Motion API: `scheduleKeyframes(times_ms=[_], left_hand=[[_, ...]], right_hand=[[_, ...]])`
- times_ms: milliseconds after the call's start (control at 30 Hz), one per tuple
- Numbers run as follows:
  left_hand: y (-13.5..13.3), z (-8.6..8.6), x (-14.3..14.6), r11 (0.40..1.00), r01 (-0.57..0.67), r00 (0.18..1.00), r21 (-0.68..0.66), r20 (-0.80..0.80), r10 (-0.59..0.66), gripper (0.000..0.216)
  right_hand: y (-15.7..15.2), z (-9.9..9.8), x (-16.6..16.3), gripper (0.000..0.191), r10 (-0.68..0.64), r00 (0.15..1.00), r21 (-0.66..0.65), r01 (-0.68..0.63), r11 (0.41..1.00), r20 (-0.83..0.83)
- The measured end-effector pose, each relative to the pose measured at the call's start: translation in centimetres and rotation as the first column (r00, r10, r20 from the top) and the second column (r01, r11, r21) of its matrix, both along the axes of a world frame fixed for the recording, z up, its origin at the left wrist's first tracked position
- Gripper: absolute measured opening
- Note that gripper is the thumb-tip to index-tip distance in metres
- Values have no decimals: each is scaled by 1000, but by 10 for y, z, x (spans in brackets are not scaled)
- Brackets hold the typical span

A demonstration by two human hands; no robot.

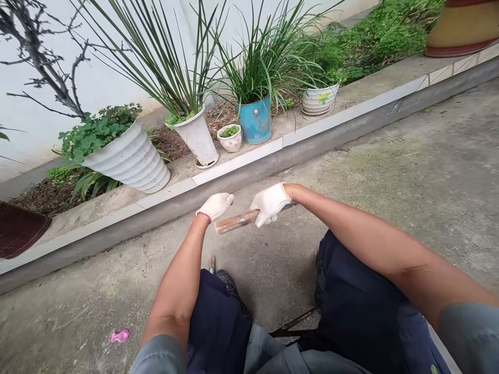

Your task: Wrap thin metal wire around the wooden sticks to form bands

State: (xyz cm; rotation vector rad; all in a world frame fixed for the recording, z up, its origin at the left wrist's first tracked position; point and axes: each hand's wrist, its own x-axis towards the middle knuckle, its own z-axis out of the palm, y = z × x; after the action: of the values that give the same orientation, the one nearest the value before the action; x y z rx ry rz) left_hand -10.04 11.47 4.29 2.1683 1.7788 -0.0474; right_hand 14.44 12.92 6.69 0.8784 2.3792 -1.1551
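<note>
taking the middle of your view as the clock's centre, a dark red pot (23, 228) shows just below nine o'clock, cut off by the edge. between seven and eight, a small pink object (119, 336) lies on the concrete ground (78, 301). a ribbed white pot (134, 161) with leafy green growth stands on the ledge (237, 159) between nine and ten, and a tall white pot (198, 140) with long blades between ten and eleven. at seven, a small brown-topped object (212, 264) is just beside your left shoe (228, 282).

your left hand (215, 206), in a white glove, is between eight and nine, turned toward the right one; you cannot tell whether its fingers are open or closed. a small patterned pot (230, 140) is at eleven. the brown tool (234, 223) with a silvery band slants near the centre, its left end just beside your left glove at about four o'clock from it. a blue pot (255, 124) sits at twelve. your right hand (270, 204), also gloved, is at four, fingers wrapped around the tool. a white pot with a leaf design (320, 101) stands between one and two, and a yellow-brown planter (463, 28) at two.
</note>
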Motion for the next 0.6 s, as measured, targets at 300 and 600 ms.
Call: scheduleKeyframes(times_ms=[300, 600], left_hand=[[-13, 7, 38, 986, 77, 960, 150, -277, -33, 55], [-11, 7, 30, 996, 84, 987, 25, -138, -79, 51]], right_hand=[[41, -22, -12, 36, -305, 916, 498, 143, 855, 261], [32, 20, 11, 39, -454, 809, 147, 535, 832, -374]])
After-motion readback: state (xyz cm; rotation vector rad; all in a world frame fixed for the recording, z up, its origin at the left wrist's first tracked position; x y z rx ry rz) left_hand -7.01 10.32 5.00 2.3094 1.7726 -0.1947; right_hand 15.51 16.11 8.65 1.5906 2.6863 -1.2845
